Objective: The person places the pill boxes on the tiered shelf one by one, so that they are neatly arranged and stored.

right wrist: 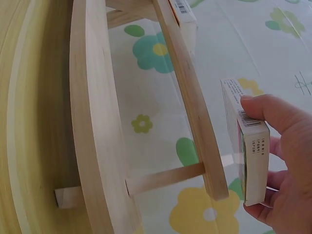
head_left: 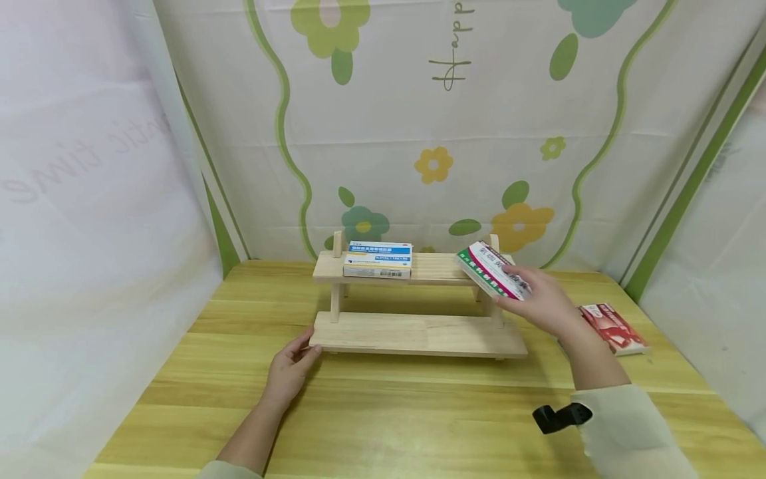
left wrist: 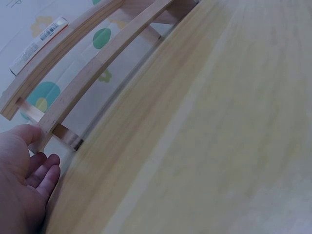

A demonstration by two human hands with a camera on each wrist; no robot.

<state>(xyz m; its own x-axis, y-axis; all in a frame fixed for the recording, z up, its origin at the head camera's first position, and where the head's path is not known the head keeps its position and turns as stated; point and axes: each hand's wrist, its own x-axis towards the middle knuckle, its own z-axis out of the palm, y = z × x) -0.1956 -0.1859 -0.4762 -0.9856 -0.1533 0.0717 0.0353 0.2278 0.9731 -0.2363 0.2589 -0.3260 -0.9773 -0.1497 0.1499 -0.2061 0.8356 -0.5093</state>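
My right hand (head_left: 541, 303) grips a white, green and magenta medicine box (head_left: 492, 271) by its near right end. The box is tilted and overlaps the right end of the upper tier in the head view. In the right wrist view, the thumb presses one narrow side of the box (right wrist: 243, 122), with fingers behind. My left hand (head_left: 291, 372) holds the left end of the lower tier of a two-tier wooden shelf (head_left: 419, 334), thumb at the front corner. A blue and white medicine box (head_left: 378, 259) lies flat on the left of the upper tier.
Right of the shelf, a red and white box (head_left: 613, 329) lies on the wooden table (head_left: 419, 419), partly behind my right forearm. A flower-printed cloth (head_left: 383, 120) hangs behind the table, and pale cloths line both sides. A black strap (head_left: 561, 418) shows at my right sleeve.
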